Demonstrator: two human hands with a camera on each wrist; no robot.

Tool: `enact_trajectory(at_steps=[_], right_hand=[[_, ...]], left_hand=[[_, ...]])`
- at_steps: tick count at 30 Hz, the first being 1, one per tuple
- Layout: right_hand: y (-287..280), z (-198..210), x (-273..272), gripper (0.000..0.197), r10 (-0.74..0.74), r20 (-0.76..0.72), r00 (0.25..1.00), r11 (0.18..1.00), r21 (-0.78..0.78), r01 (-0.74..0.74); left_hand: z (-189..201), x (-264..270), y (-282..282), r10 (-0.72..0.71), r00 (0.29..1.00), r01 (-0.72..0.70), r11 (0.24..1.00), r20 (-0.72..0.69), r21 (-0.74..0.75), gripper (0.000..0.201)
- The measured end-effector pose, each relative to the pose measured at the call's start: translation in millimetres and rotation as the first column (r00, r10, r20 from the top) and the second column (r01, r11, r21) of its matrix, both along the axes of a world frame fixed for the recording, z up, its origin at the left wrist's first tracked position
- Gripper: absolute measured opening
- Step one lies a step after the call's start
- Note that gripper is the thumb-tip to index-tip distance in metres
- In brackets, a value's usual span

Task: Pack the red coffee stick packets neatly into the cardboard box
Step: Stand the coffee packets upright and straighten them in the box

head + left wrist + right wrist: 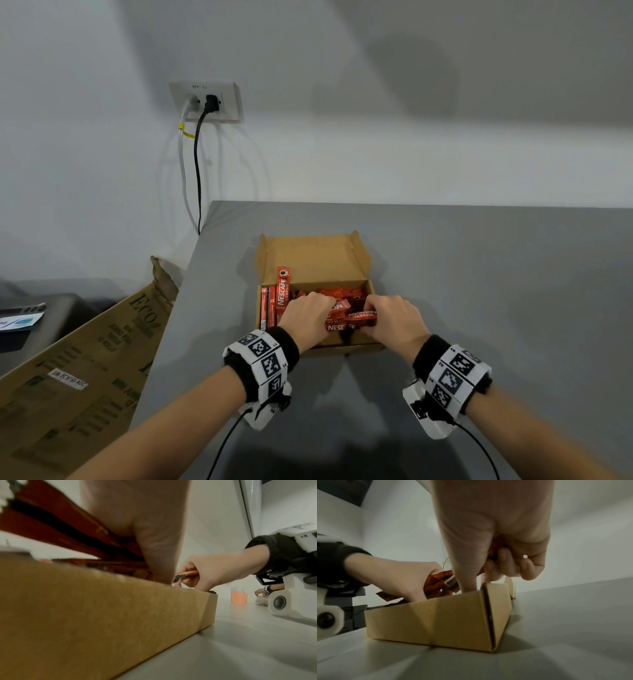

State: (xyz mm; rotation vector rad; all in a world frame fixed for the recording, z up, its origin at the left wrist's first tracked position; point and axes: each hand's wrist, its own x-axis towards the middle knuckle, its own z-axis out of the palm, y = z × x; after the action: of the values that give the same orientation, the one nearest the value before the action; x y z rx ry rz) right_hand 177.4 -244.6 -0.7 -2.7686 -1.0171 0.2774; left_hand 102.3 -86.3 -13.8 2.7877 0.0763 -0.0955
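An open cardboard box (356,345) sits on the grey table, lid flap (313,258) leaning back. Several red coffee stick packets (346,317) lie jumbled inside; a few stand lined along its left wall (266,308), and one packet (283,287) pokes up over the back edge. My left hand (306,317) reaches into the box and grips a bunch of packets (73,534). My right hand (390,318) is in the box too, its fingers (503,561) curled round packets (440,578) at the right side. The box front wall (102,615) (428,622) hides the bottom.
A large brown printed carton (85,370) leans against the table's left edge. A wall socket (207,102) with two cables (197,171) hangs behind. An orange container (239,597) stands far off on the table. Grey table surface (496,291) stretches right and in front.
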Motion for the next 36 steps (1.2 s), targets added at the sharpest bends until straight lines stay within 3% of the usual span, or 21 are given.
enact_trajectory(at_steps=[3, 6, 8, 11, 14, 17, 20, 25, 28, 33, 36], right_hand=[[-1.3, 2.0, -1.6, 0.022, 0.002, -0.009, 1.000, 1.000, 0.008, -0.002], [-2.0, 7.2, -4.7, 0.035, -0.007, 0.028, 1.000, 0.993, 0.118, 0.003], [-0.2, 8.9, -7.9, 0.054, 0.021, 0.052, 0.998, 0.984, 0.178, -0.030], [5.8, 7.0, -10.2, 0.084, 0.089, 0.035, 0.995, 0.980, 0.175, -0.094], [7.1, 6.0, -7.1, 0.091, 0.151, 0.041, 0.988, 0.967, 0.199, -0.156], [1.6, 9.2, -5.1, 0.084, 0.214, -0.086, 0.973, 0.949, 0.254, -0.186], [-8.1, 5.9, 4.5, 0.061, 0.249, -0.195, 0.949, 0.912, 0.378, -0.161], [-14.7, -1.5, 13.2, 0.022, 0.269, -0.124, 0.955, 0.857, 0.483, -0.178], [-19.3, -3.8, 20.1, 0.016, 0.275, -0.044, 0.960, 0.877, 0.422, -0.232], [-23.9, -4.0, 22.9, 0.023, 0.325, -0.127, 0.937, 0.929, 0.225, -0.292], [-23.1, -2.8, 19.1, 0.020, 0.323, -0.098, 0.941, 0.936, 0.183, -0.302]], left_hand=[[3.5, -1.7, 3.9, -0.015, 1.000, 0.014, 0.999, -0.006, -0.036, 0.018], [13.7, -3.8, 9.2, 0.030, 0.998, -0.019, 0.977, 0.051, -0.214, 0.009], [21.4, -4.5, 9.3, 0.108, 0.989, -0.062, 0.923, 0.100, -0.381, 0.009], [24.2, -2.7, 7.8, 0.211, 0.971, -0.121, 0.837, 0.111, -0.534, 0.025], [23.9, -0.1, 10.6, 0.289, 0.955, -0.198, 0.784, 0.064, -0.588, 0.017], [22.0, -2.2, 14.5, 0.310, 0.950, -0.228, 0.771, 0.038, -0.595, 0.013], [20.3, -7.4, 17.9, 0.383, 0.923, -0.276, 0.726, 0.037, -0.630, 0.006], [18.0, -12.9, 20.4, 0.402, 0.915, -0.299, 0.716, 0.022, -0.631, 0.003], [21.0, -16.7, 21.5, 0.345, 0.938, -0.288, 0.743, -0.024, -0.604, 0.004], [25.3, -16.6, 19.0, 0.188, 0.979, -0.203, 0.846, -0.081, -0.494, 0.006], [19.2, -14.1, 14.6, 0.161, 0.984, -0.180, 0.908, -0.080, -0.377, 0.006]])
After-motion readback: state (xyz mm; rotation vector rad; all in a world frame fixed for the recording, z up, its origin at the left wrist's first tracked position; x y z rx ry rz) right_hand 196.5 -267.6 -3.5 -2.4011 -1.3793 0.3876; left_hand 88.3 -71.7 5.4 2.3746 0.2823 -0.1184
